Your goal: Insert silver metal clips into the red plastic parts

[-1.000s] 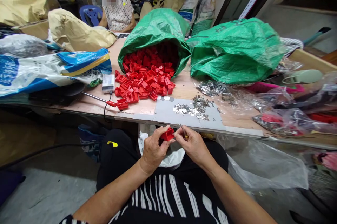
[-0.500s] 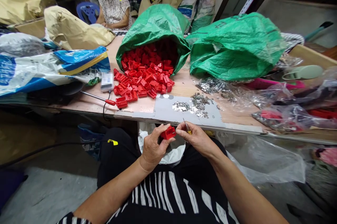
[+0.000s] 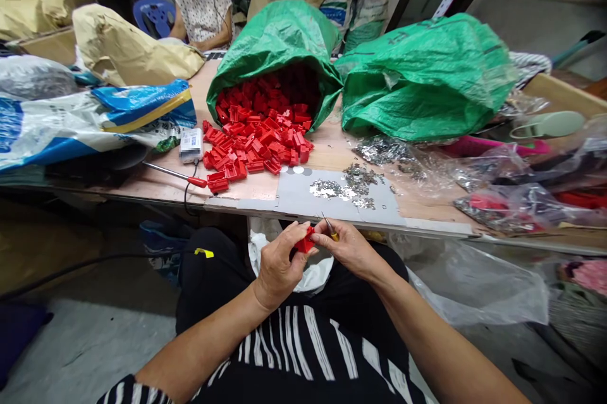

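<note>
Red plastic heap (image 3: 258,132) of small pieces spills from one green sack (image 3: 279,43) onto the tabletop (image 3: 332,154); a second sack (image 3: 427,75), also green, lies to its right. Between the heap and us we log a grey sheet (image 3: 303,198) strewn with metal bits (image 3: 348,186). Left of the heap are a white box (image 3: 191,145) and a red-handled screwdriver (image 3: 177,174). Another person (image 3: 203,6) sits at the far side.

Our left hand (image 3: 277,265), over our lap below the tabletop edge, pinches one red part (image 3: 304,241) between thumb and fingers. Our right hand (image 3: 348,246), fingertips against that part, grips a thin tool (image 3: 329,227), tip raised.

Count: two green sacks, one held part, one tool, one screwdriver. The heap pieces are too many to count.
</note>
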